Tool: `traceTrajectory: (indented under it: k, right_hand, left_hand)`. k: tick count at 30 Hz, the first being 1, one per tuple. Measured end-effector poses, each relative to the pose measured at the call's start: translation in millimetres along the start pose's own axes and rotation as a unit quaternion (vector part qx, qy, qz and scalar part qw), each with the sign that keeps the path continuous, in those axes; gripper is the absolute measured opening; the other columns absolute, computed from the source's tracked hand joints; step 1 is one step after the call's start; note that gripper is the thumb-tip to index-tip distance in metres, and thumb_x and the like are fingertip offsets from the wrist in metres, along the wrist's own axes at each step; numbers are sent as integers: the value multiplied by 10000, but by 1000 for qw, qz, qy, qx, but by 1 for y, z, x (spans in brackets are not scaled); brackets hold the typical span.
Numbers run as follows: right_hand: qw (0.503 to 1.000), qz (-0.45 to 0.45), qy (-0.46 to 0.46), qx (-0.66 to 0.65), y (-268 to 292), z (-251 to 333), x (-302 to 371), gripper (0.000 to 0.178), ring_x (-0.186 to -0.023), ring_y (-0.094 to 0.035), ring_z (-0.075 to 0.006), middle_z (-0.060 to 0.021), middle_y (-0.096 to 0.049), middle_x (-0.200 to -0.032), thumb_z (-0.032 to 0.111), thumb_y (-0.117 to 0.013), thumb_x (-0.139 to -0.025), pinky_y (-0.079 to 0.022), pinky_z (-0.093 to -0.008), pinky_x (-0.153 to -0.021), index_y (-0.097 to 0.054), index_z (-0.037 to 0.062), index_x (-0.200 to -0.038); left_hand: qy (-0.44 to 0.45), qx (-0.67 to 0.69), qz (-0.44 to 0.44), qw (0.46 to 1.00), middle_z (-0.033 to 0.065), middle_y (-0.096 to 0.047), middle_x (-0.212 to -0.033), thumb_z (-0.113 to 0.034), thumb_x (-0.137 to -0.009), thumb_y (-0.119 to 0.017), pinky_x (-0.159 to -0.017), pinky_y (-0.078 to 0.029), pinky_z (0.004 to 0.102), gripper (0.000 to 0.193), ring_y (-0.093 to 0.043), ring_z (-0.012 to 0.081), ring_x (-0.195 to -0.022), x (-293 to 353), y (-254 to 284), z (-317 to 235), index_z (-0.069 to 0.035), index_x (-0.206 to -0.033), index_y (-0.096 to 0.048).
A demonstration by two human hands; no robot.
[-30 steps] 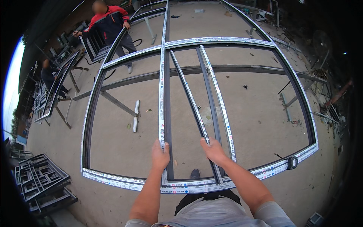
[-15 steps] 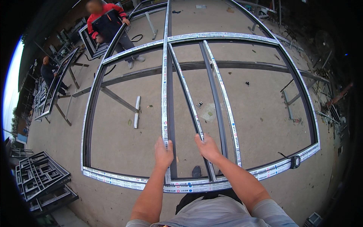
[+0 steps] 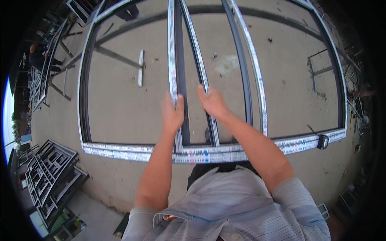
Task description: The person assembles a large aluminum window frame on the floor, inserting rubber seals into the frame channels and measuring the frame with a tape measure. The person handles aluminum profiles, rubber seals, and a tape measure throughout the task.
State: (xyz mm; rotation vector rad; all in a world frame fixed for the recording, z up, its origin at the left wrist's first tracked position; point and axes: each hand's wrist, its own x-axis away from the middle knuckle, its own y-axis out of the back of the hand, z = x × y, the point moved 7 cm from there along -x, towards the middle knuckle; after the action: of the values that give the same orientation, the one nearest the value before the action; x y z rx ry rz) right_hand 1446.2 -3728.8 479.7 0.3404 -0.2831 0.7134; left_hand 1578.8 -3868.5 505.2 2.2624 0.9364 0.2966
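A large window frame point(image 3: 116, 154) of dark grey profile with printed white film lies raised before me. My left hand point(image 3: 173, 114) is wrapped round its long fixed middle bar point(image 3: 172, 60). To the right, a loose-looking slanted bar point(image 3: 195, 46) runs between that bar and another film-covered bar point(image 3: 257, 76). My right hand point(image 3: 214, 103) grips the slanted bar, thumb side on top. The slanted bar's near end lies by the frame's near rail, its far end closer to the middle bar. Both hands blur slightly.
A tape measure point(image 3: 323, 141) sits on the near rail at right. Stacked frames point(image 3: 50, 172) stand at lower left. A support beam point(image 3: 132, 26) passes beneath the frame. At far left a person point(image 3: 38, 58) is beside another frame; another person's legs point(image 3: 128, 13) show beyond.
My view has tilted downward, so the frame appears higher. The slanted bar's near end has shifted left, toward the middle bar, with my right hand on it. My left hand keeps its grip.
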Motion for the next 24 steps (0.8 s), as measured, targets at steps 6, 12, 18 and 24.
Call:
traceTrajectory:
  k: [6, 12, 18, 24]
  right_hand:
    - [1000, 20, 6, -22, -22, -7, -13, 643, -585, -727, -305, -186, -681, -679, 512, -538, -1112, -583, -439, -605, -549, -129, -1065]
    - [999, 10, 22, -42, -40, 4, -11, 637, -596, -727, -282, -193, -695, -732, 513, -508, -1121, -582, -419, -594, -550, -121, -1077]
    - [999, 13, 31, -24, -39, 6, -12, 615, -591, -717, -267, -170, -700, -753, 511, -493, -1134, -577, -403, -591, -561, -99, -1115]
    - [996, 39, 9, -86, -45, -8, -18, 588, -611, -700, -237, -128, -687, -752, 515, -494, -1137, -564, -404, -603, -592, -64, -1100]
  left_hand:
    - [7, 71, 31, 997, 293, -705, -1016, -355, -1103, -612, -895, -506, 553, 425, -663, 491, -970, -14, -7, -9, 62, -1182, -626]
    - [40, 49, 78, 995, 188, -711, -962, -508, -1116, -597, -857, -536, 445, 579, -673, 298, -902, -26, -10, 11, 64, -1199, -635]
    - [39, 24, 101, 994, 324, -702, -980, -597, -1016, -678, -895, -537, 543, 711, -697, 494, -987, -61, -15, 6, 113, -1049, -652]
    - [44, 5, 117, 992, 368, -679, -1090, -671, -957, -721, -955, -539, 537, 852, -676, 511, -1072, -76, -22, 8, 168, -1072, -626]
